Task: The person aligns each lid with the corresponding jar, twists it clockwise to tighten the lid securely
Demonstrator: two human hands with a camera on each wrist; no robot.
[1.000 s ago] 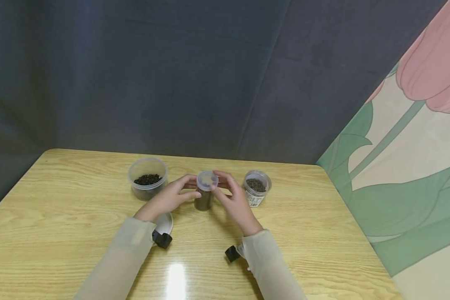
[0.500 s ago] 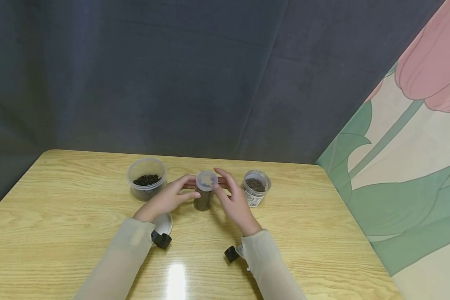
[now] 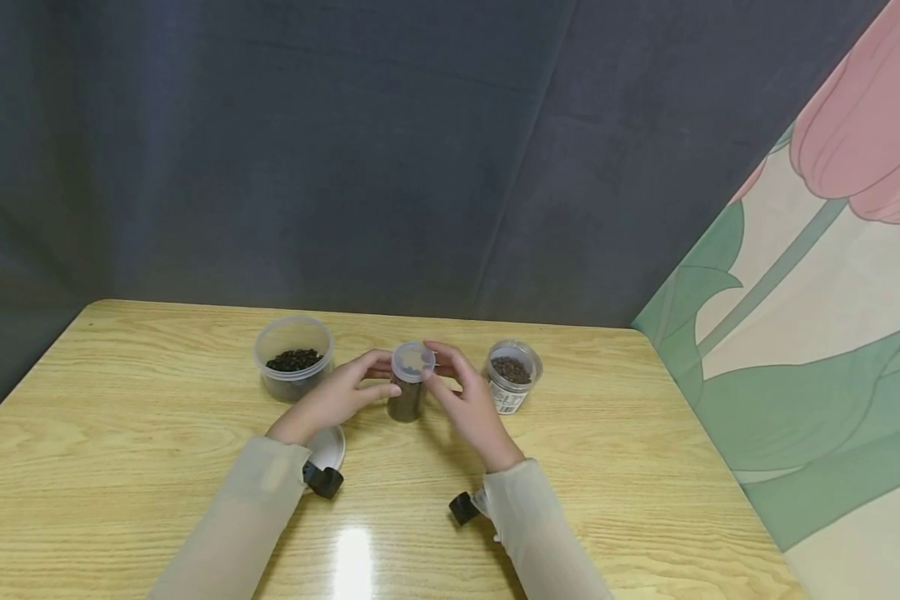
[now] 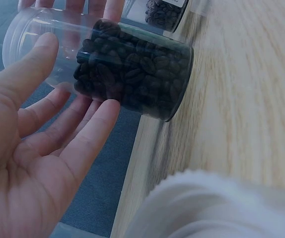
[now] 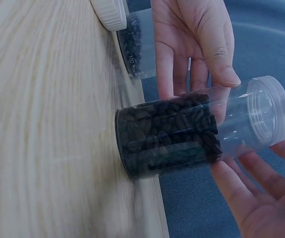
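A clear jar (image 3: 405, 404) of dark coffee beans (image 4: 132, 69) stands upright mid-table, filled a bit over half. A translucent lid (image 3: 412, 361) sits on its mouth. My left hand (image 3: 337, 396) holds the jar's side, thumb in front and fingers behind. From the other side, my right hand (image 3: 474, 408) has its thumb and fingers around the lid's edge. The right wrist view shows the left hand (image 5: 194, 39) on the body and the right hand (image 5: 266, 198) by the lid.
A wide open tub (image 3: 295, 333) with dark beans stands left. To the right is a labelled open jar (image 3: 512, 392) of smaller-looking brown contents. A white lid (image 3: 328, 446) lies under the left wrist. Behind the table (image 3: 157, 450) hangs a dark curtain (image 3: 345, 167).
My right fingers lifted slightly off the lid's edge half a second ago and are back against it now. The left hand and the jar stay almost in place.
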